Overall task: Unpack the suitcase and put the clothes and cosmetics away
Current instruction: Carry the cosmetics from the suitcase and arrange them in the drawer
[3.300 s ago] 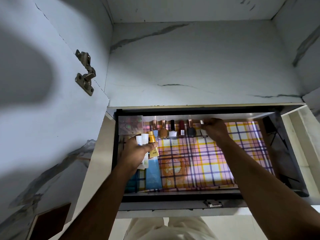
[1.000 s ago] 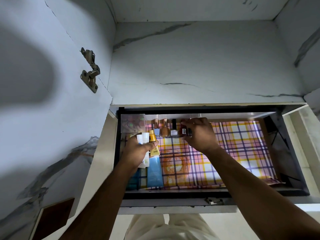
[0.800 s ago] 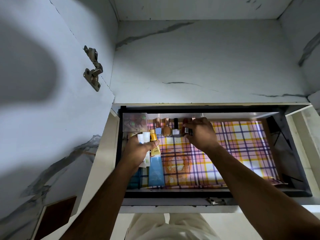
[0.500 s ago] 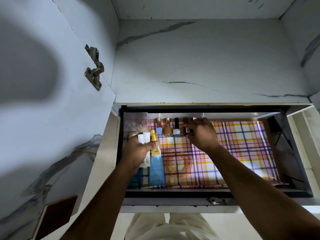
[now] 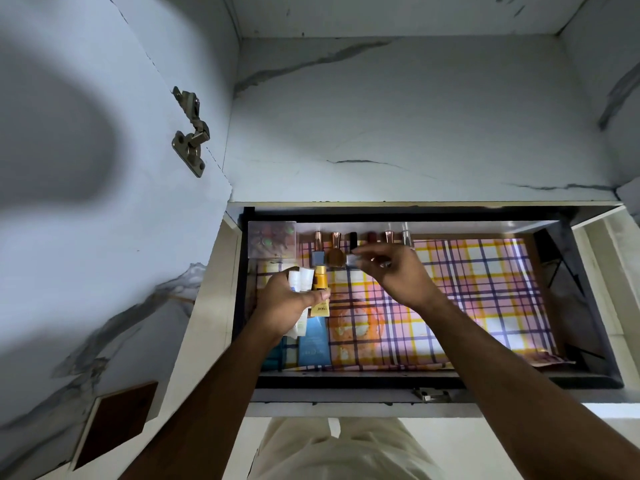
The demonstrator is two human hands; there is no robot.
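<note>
- A person stands at an open drawer [image 5: 585, 382] lined with plaid paper [image 5: 467, 306], putting cosmetics away.
- The left hand [image 5: 287, 306] grips a bundle of tubes [image 5: 311, 289]: two white caps and a yellow tube, thumb curled across them, at about 9 o'clock in the drawer.
- A blue tube [image 5: 313, 342] lies on the liner just below that hand, toward 7 o'clock.
- The right hand [image 5: 398, 275] hovers near the row of nail polish bottles [image 5: 334, 252] lined along the back wall at 12 o'clock; its fingers [image 5: 367, 256] are blurred, loosely spread, and appear to hold nothing.
- A moment earlier this hand was closed over the bottles in the middle of the row; now it has lifted off, and those bottles stand upright in line.
- A clear box [image 5: 273, 240] sits in the far corner at 10 o'clock, beside the row.
- Judgement: the polish row looks finished, so the tubes in the left hand are likely next to be laid down.
</note>
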